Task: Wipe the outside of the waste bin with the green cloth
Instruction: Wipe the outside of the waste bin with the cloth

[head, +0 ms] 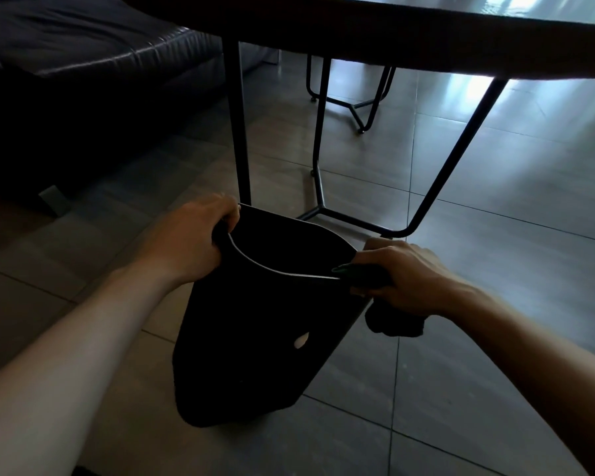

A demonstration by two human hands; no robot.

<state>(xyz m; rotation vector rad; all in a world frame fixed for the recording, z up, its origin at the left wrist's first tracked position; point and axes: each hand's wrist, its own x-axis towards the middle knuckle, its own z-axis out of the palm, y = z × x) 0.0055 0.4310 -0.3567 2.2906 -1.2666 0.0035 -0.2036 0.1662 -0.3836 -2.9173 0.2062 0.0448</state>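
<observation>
A black waste bin (pixel 255 338) stands tilted on the tiled floor in front of me, its open top facing me. My left hand (pixel 189 238) grips the bin's rim at its upper left. My right hand (pixel 406 276) holds a bunched cloth (pixel 394 324) against the rim at the right side; the cloth looks nearly black in the dim light and part of it hangs below my hand. A small pale opening shows in the bin's front wall.
A dark table (pixel 426 32) with thin black metal legs (pixel 318 149) stands right behind the bin. A dark leather sofa (pixel 83 56) fills the upper left. Grey floor tiles (pixel 495 338) spread to the right, and another metal frame is further back.
</observation>
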